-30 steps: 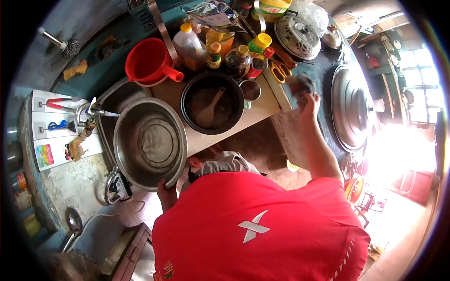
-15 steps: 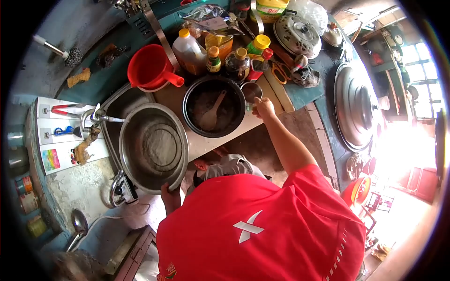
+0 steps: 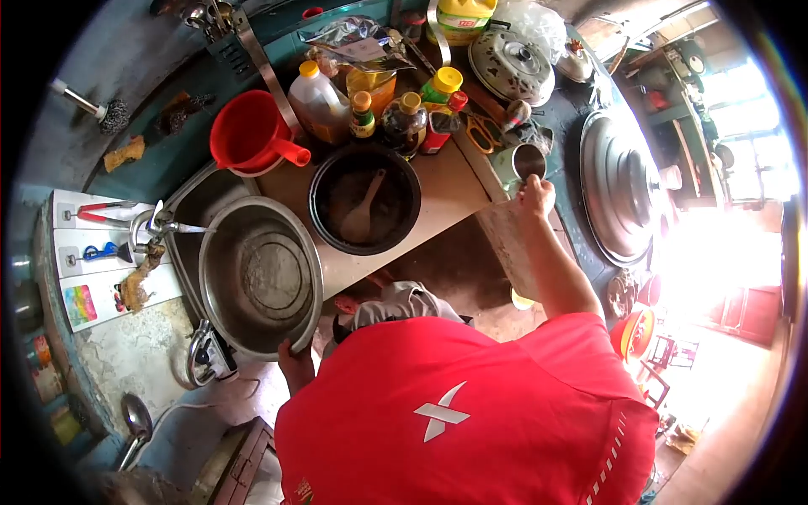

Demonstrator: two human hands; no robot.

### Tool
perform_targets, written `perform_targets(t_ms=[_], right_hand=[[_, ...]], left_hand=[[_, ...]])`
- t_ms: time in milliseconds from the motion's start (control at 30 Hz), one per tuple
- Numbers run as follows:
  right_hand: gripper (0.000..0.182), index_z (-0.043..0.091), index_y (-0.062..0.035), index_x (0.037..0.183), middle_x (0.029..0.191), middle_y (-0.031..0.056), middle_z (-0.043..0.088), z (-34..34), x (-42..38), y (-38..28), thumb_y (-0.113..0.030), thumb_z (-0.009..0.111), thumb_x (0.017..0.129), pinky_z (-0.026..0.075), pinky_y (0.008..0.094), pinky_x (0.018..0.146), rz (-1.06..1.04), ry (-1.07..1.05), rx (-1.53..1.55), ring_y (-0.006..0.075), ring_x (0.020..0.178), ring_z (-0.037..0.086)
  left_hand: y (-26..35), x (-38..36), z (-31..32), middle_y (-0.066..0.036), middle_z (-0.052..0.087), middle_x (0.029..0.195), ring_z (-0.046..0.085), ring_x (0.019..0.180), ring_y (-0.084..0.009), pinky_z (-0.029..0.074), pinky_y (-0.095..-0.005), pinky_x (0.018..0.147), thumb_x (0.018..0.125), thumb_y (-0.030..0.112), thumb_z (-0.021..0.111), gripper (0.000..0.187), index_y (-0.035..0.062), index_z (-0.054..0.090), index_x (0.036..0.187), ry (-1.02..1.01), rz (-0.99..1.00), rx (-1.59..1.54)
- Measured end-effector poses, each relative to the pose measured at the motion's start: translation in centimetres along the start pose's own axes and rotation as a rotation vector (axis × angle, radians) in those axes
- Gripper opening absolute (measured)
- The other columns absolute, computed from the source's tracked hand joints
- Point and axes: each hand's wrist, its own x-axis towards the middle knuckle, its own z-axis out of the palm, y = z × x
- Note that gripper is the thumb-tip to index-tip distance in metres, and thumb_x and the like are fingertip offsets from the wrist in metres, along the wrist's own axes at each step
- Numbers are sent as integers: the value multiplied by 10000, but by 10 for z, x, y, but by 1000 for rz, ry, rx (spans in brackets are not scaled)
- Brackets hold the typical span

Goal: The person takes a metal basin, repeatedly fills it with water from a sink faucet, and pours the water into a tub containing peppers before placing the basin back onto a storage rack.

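My right hand (image 3: 536,199) is closed on a mug (image 3: 508,167) with a pale green outside and a grey inside, at the right end of the counter. The mug is tilted, its mouth turned towards the hand. My left hand (image 3: 296,360) grips the near rim of a large metal basin (image 3: 220,290), which has only a little cloudy residue or water at its bottom. Between the hands stands a black pot (image 3: 316,215) with dark contents. A pale rice paddle (image 3: 357,222) leans inside the pot.
Behind the pot stand several bottles (image 3: 404,122) and a red plastic dipper (image 3: 244,130). Orange-handled scissors (image 3: 483,133) lie near the mug. A large metal lid (image 3: 602,185) covers part of the dark stove top at right. A faucet (image 3: 172,225) reaches over the basin.
My right hand has carried the mug from beside the pot to the right, onto or over the counter's far end. My left hand keeps its grip on the basin rim.
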Motion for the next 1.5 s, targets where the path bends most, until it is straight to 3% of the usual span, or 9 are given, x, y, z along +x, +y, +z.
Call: perform_targets(t_ms=[167, 300, 400, 467, 533, 800, 1000, 1400, 1500], right_hand=[[241, 522, -15, 685, 577, 52, 527, -2, 22, -3, -227, 548, 795, 384, 239, 345, 140, -23, 89, 131, 434, 525], [295, 483, -15, 792, 580, 45, 468, 13, 11, 26, -296, 573, 807, 387, 246, 351, 57, 67, 432, 133, 430, 474], [311, 406, -79, 750, 534, 27, 414, 24, -54, 44, -342, 561, 807, 309, 249, 328, 282, -289, 432, 130, 402, 393], [547, 472, -68, 971, 783, 68, 512, 44, -117, 30, -561, 556, 749, 441, 321, 489, 502, -598, 123, 173, 630, 529], [690, 447, -48, 1131, 973, 107, 523, 65, -157, 19, -611, 525, 742, 476, 347, 635, 480, -862, -42, 192, 789, 552], [424, 468, 1, 1010, 745, 85, 570, 124, -138, 32, -327, 604, 777, 454, 278, 433, -382, -642, -446, 146, 516, 537], [374, 523, -28, 989, 765, 66, 590, 119, -112, 8, -358, 565, 819, 490, 289, 500, 116, -860, -199, 150, 621, 582], [213, 560, -12, 948, 762, 62, 585, 194, -39, 40, -184, 563, 822, 474, 272, 543, -229, -786, -411, 150, 631, 572], [293, 580, -26, 808, 759, 155, 613, 194, -39, 43, -313, 591, 749, 471, 376, 666, -142, -678, -357, 289, 754, 606]], left_hand=[[4, -8, 15, -173, 515, 1088, 496, 1001, -222, 434, -348, 877, 862, 126, 428, 262, -72, 487, 1022, 45, -17, -107], [-3, -4, 0, -162, 542, 1053, 525, 939, -203, 441, -315, 838, 834, 60, 522, 216, -58, 484, 1010, -67, 280, 525], [-3, -6, 3, -159, 544, 1046, 527, 929, -197, 441, -309, 831, 840, 55, 514, 203, -60, 483, 1005, -43, 313, 611], [-1, -10, 8, -161, 538, 1050, 522, 938, -197, 440, -312, 837, 858, 77, 484, 205, -65, 483, 1006, -19, 344, 749], [5, -15, 28, -169, 522, 1064, 512, 970, -225, 439, -348, 860, 869, 148, 434, 271, -76, 480, 1016, 3, 99, 163], [4, -9, 23, -170, 483, 1127, 488, 1027, -289, 417, -420, 910, 834, 151, 392, 348, -73, 440, 1095, 56, 5, -88], [4, -8, 15, -167, 482, 1142, 490, 1029, -290, 420, -421, 905, 827, 150, 401, 354, -61, 438, 1109, 38, 0, -84], [4, -11, 30, -175, 486, 1130, 485, 1029, -280, 431, -412, 896, 843, 136, 378, 325, -70, 457, 1082, 46, 26, -89], [1, -8, 14, -178, 495, 1103, 493, 1000, -262, 455, -390, 863, 850, 125, 372, 291, -79, 481, 1026, 72, 40, 11]])
